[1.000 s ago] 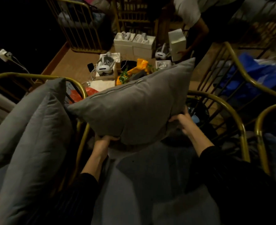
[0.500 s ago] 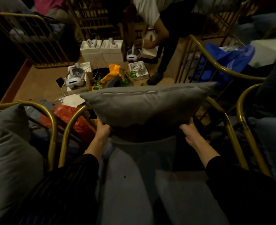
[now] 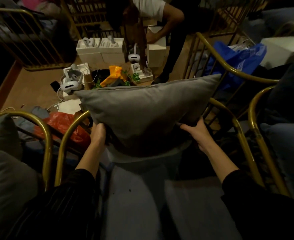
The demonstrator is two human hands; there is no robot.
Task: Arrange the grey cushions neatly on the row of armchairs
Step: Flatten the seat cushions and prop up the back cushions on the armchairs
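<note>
Grey cushion upright on edge at back of middle armchair, between gold arm rails, zip seam on top, lower edge at rear of seat pad.
Left grip: fingers curled round cushion's lower-left corner.
Right grip: holding lower-right edge, thumb in front, fingers hidden behind.
Second grey cushion on chair to left.
Blue bag beyond backrest.

The grey cushion blocks the chair back; on its near side the seat pad lies open; either side of it gold armrests hem the gap; behind it, white boxes crowd the floor.
</note>
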